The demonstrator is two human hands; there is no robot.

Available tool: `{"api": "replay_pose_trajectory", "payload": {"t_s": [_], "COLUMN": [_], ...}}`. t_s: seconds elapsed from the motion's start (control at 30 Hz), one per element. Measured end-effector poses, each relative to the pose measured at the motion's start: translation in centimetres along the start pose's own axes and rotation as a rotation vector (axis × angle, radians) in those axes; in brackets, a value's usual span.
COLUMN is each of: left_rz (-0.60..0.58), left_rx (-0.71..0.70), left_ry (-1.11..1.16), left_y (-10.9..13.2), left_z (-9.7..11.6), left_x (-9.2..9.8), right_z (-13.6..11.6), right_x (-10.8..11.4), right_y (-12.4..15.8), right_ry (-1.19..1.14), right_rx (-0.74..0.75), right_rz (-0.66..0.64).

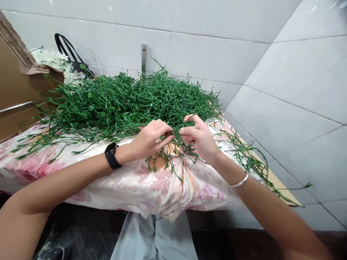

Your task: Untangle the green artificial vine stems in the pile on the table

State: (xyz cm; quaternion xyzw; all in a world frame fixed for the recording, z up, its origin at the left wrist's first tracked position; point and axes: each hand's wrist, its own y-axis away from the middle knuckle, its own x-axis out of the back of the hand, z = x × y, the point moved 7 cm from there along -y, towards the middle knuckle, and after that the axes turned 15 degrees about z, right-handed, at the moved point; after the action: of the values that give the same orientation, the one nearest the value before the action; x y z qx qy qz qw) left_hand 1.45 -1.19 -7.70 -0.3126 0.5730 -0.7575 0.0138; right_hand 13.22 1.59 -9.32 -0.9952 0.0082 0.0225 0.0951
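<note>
A big heap of thin green artificial stems [130, 101] covers the back of the cloth-topped table. At its front edge my left hand [154, 139], with a black watch at the wrist, pinches thumb and fingers together on a thin green stem. Close by on the right, my right hand [202, 139] has its fingers bent round a green stem [187, 124], and a silver bangle sits on that wrist. Fingertips of the two hands nearly meet. Several loose stems [168, 162] lie on the cloth below them. Just where the held pieces end is hidden by the heap behind.
Patterned floral cloth [94, 186] drapes over the table. More stems [252, 159] lie along the right edge. At left stands an open cardboard box [24, 83], with white flowers [50, 57] and a black strap [67, 47] behind it. White tiled walls [200, 21] enclose the back and right.
</note>
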Motion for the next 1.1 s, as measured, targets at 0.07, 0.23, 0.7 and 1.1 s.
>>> {"api": "replay_pose_trajectory", "payload": {"t_s": [0.07,0.23,0.7,1.1], "left_rz": [-0.126,-0.215,-0.043,-0.256], "left_rx": [0.005,0.084,-0.164,0.482], "left_ry": [0.017,0.077,-0.031,0.409], "left_y": [0.2,0.5,0.0,0.8], "left_z": [0.2,0.0,1.1,-0.9], "left_x": [-0.7,-1.2,-0.4,-1.5], "right_z": [-0.2,-0.6,-0.2,-1.4], "right_x": [0.3,0.8,1.0,0.5], "right_y": [-0.3,-0.7,-0.8,-0.2], "right_ry": [0.066,0.084,-0.129,0.103], "right_rx": [0.051,0.050,-0.240,0.145], "right_rz": [0.019,0.073,-0.042,-0.013]}}
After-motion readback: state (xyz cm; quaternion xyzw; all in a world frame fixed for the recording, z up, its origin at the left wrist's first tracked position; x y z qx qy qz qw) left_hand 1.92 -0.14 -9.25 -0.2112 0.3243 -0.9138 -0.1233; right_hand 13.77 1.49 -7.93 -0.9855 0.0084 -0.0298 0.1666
